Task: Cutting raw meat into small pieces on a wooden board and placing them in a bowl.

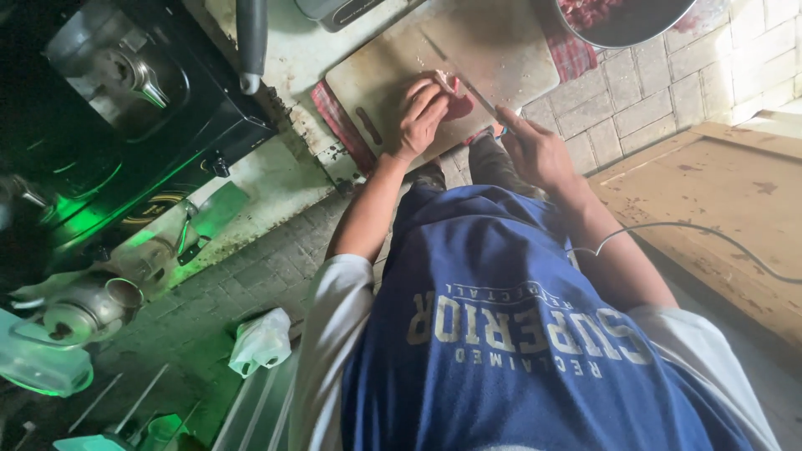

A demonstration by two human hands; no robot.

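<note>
Left hand lies flat, fingers spread, pressing the red meat at the middle of the cutting board; right hand is closed round the knife. Soft, slippery meat likely needs firm downward pressure.

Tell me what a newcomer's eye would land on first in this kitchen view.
First the pale cutting board at top centre, where the left hand presses a red piece of meat while the right hand holds a knife against it. Next, the metal bowl of red meat at the top right, and the black stove lit green on the left.
</note>
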